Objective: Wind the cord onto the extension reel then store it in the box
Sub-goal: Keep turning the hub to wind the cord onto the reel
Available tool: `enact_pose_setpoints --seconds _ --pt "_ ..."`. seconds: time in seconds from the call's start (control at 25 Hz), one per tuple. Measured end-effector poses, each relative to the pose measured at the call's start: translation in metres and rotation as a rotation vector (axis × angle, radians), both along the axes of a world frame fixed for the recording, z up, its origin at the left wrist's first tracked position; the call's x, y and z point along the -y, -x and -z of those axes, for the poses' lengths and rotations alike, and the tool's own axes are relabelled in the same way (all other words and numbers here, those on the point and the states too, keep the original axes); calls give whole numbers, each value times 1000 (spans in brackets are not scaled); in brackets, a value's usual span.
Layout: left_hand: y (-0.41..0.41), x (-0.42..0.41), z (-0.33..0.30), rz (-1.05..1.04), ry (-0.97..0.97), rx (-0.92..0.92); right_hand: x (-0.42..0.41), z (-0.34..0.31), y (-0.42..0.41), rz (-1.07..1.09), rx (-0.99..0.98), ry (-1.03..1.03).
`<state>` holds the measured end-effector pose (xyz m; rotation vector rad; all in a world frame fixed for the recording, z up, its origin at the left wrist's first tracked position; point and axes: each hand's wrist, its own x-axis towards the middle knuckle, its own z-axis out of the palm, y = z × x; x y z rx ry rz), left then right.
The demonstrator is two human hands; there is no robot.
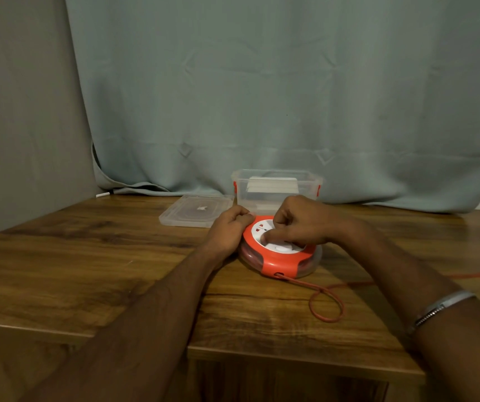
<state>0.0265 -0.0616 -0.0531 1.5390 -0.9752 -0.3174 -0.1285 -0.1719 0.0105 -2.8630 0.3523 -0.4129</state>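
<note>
The extension reel (280, 250), orange with a white socket face, lies flat on the wooden table (87, 271) just in front of the clear box (276, 188). My left hand (228, 229) grips its left rim, fingers curled over the edge. My right hand (302, 221) rests on top, fingers pressed onto the white centre. The orange cord (327, 300) leaves the front of the reel, makes a loose loop on the table and trails off to the right. The box lid (195, 211) lies flat left of the box

Reel (279, 258) on table (87, 256), box (276, 188) behind, lid (196, 210) left.
</note>
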Motion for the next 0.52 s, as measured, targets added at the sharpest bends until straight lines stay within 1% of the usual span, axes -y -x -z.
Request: enact_pose_setpoints --seconds 0.12,0.2,0.4,0.52 --pt "1 -1 -1 -9 -4 28 6 -6 5 -101 41 -71" --pt "1 -1 -1 -13 -8 43 12 -12 10 -150 20 -124" --pt "1 -1 -1 -15 -15 59 27 -11 14 -132 -93 -77" --pt "1 0 0 -4 -5 52 29 -9 11 -139 -72 -164"
